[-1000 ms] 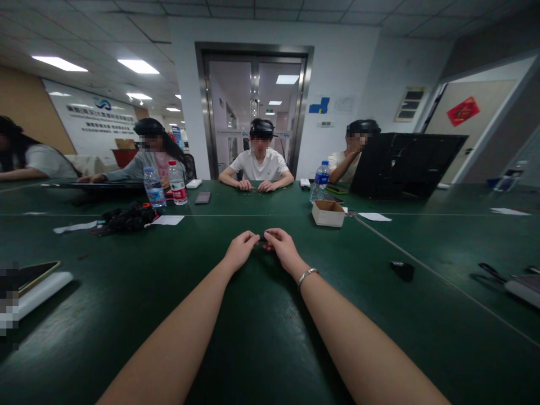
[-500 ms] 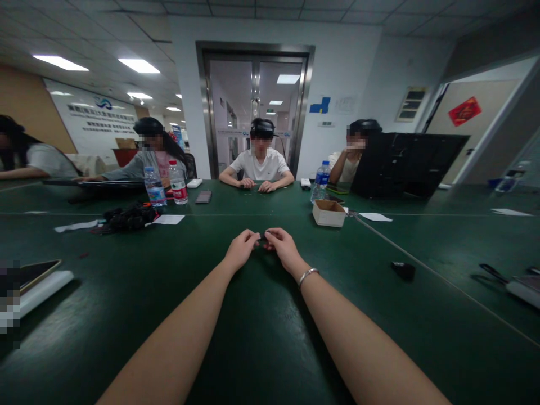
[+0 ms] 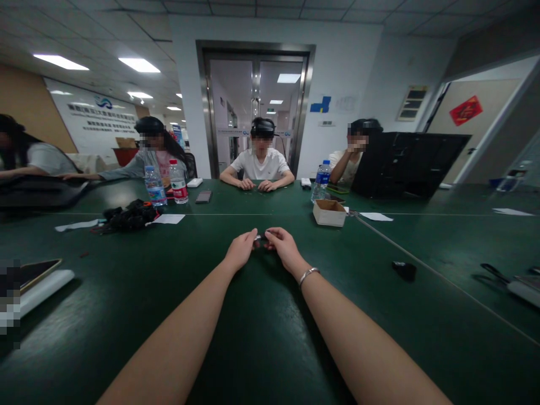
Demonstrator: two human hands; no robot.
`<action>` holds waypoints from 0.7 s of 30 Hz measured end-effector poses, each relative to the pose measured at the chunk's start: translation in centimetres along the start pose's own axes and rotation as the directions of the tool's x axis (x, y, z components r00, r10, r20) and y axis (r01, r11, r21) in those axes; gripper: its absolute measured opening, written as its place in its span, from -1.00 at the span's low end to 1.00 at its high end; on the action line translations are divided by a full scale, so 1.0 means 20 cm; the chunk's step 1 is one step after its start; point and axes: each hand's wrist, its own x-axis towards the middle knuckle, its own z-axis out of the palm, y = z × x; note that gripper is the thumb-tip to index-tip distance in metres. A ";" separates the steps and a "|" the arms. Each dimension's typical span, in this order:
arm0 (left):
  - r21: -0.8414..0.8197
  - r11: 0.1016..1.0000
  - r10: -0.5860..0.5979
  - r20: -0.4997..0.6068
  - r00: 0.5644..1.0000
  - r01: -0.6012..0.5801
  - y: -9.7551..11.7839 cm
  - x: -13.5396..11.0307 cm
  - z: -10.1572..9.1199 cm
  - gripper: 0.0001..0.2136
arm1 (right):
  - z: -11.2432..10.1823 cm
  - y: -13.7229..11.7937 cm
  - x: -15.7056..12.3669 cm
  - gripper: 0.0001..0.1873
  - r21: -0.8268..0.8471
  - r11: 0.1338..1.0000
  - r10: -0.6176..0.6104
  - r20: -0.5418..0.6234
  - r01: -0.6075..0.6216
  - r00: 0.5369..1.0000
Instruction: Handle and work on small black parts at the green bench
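Note:
Just above the green table (image 3: 253,326), my left hand (image 3: 240,251) and my right hand (image 3: 287,250) face each other, fingertips close together. Between them is a small dark piece with a silvery end (image 3: 260,237), too small to name. Thumb and fingers of my right hand pinch its dark part. The fingers of my left hand are closed at the silvery end. My fingertips hide much of the piece.
Beyond my hands sit a small open box (image 3: 329,215) and a water bottle (image 3: 321,183). Black cables (image 3: 130,216) bunch at left, near two bottles. A black pouch-like item (image 3: 404,270) lies right. A phone (image 3: 37,275) is at left. Several people sit around the table.
My left fingers have drawn slightly left, and more of the silvery end shows. At far left, a large dark flat item has shifted left beside a person's outstretched arm.

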 end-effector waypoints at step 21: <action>-0.036 0.999 0.020 0.022 1.000 -0.019 0.00 0.00 0.00 -0.62 | 0.00 0.00 0.00 -0.62 0.005 1.000 0.008 0.005 -0.008 1.000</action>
